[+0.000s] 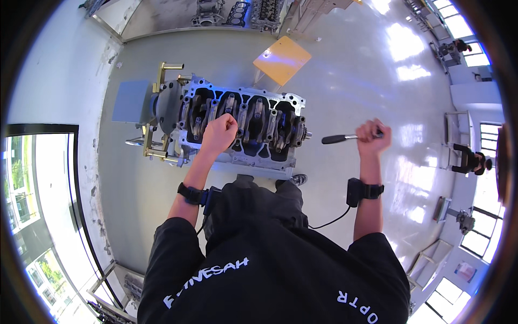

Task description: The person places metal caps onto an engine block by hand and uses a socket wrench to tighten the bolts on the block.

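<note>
An engine block [252, 150] lies with its open crankcase upward, showing the crankshaft [258, 116] and its bearing caps. Over the block's left-middle part is my left hand [219, 133], its fingers curled closed; whatever they hold, if anything, is hidden. Off to the right, clear of the block, my right hand [373, 136] is closed around a ratchet wrench [335, 139]. The wrench's black handle points left toward the block, while its head is mostly covered by my fingers.
A brass-coloured stand frame [156, 153] with a grey-blue plate [131, 101] holds the block's left end. Beyond it stands a yellow-topped stool [283, 60]. Engine parts lie on a metal bench [167, 21] at the back. A person [475, 162] is far right.
</note>
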The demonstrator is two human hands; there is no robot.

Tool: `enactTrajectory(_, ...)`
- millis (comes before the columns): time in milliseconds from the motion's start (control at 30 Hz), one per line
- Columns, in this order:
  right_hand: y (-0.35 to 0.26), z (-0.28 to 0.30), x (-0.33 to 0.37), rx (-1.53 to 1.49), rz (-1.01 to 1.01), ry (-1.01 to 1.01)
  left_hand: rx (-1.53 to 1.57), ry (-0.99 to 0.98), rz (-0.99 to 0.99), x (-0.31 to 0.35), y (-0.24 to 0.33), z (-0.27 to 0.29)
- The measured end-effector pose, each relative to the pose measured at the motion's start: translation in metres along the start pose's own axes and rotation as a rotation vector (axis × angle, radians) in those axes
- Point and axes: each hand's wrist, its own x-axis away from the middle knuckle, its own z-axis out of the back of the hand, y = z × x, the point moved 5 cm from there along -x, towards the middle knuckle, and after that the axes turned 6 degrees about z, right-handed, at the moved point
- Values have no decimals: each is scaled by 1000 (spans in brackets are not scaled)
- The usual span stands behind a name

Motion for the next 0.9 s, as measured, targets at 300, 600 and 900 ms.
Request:
enactTrajectory(300, 58, 73, 25, -237, 63, 303, -120, -18, 55, 0, -7, 4)
enactTrajectory(600, 35, -107, -10, -125, -57, -280, -51, 0, 33, 6, 2, 9)
enactTrajectory(900, 97, -45, 40, 659, -188, -646, -47, 39, 37, 2, -7, 14)
